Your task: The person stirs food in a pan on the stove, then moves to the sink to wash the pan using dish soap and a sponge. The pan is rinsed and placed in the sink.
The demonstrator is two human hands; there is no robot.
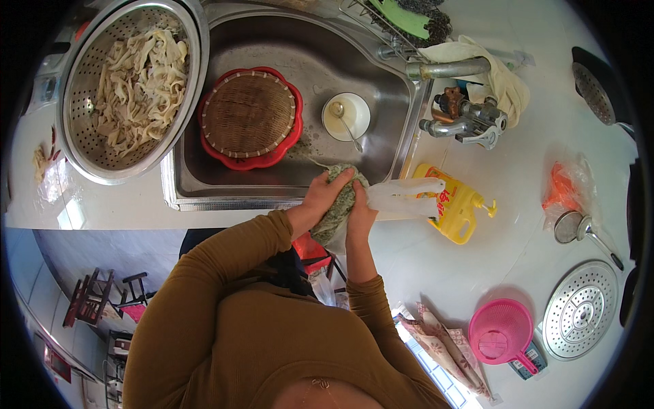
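At the front rim of the sink, a clear plastic bag [339, 200] of green, speckled stuff is held between both hands. My left hand [316, 199] wraps it from the left, thumb across the top. From the right side, my right hand [361, 212] grips the same bag. Its loose handles [409, 191] trail to the right toward a yellow pump bottle [452, 204]. What exactly fills the bag cannot be told.
Inside the steel sink [286, 46] sit a red basin [298, 122] under a woven tray [248, 115], and a white bowl [332, 128] with a spoon [343, 115]. A perforated bowl [76, 128] of pale strips [143, 92] overlaps the left rim. A faucet [472, 122] stands right; a pink strainer [500, 327] lies lower right.
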